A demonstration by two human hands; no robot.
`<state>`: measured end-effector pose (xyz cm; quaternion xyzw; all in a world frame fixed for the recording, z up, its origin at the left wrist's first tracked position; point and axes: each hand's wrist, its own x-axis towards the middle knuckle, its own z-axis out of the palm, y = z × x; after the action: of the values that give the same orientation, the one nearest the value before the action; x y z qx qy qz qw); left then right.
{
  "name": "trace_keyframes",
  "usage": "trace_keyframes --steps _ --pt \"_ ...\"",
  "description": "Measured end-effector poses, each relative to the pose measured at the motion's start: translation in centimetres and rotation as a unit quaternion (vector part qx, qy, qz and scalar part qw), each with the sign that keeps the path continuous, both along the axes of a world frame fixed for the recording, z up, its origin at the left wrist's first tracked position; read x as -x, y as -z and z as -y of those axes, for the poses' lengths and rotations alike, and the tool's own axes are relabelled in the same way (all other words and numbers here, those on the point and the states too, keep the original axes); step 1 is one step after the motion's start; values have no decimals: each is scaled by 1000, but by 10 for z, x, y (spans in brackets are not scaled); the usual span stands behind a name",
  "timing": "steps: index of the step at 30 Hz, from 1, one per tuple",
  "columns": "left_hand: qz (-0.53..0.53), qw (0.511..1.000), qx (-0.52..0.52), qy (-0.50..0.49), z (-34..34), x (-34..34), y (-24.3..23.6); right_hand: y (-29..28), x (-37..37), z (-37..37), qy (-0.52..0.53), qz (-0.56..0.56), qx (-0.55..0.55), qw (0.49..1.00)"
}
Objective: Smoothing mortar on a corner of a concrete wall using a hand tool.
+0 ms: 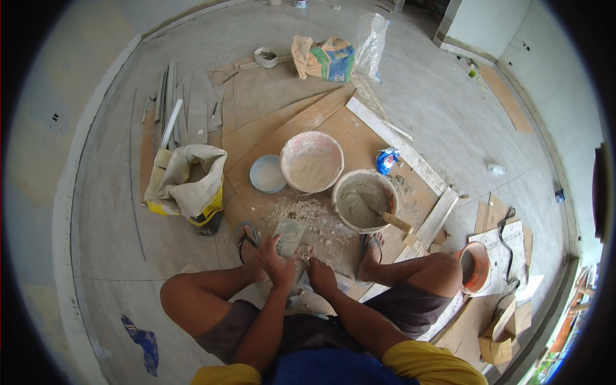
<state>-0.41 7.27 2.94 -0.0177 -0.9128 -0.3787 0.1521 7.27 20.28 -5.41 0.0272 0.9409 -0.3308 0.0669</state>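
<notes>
Blue shirt [333, 370] foremost, a grey plate [290, 235] juts from the left fingers [273, 249].

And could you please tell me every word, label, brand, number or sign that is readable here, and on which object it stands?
I can quote no text.
Brown, green and blue paper sack: printed lettering, too small and creased to read reliably.
Blue and white crumpled plastic packet: printed, too small and blurred.
Elsewhere, I see no legible text.
</notes>
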Motion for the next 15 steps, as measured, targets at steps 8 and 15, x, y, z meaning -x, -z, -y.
trace_keyframes --steps 8,15 --pt "3 998 31 47 -3 -1 2 -3 4 1 50 -60 11 997" --pt "-53 988 105 100 -27 -4 -18 11 -3 -3 130 -24 -27 991"
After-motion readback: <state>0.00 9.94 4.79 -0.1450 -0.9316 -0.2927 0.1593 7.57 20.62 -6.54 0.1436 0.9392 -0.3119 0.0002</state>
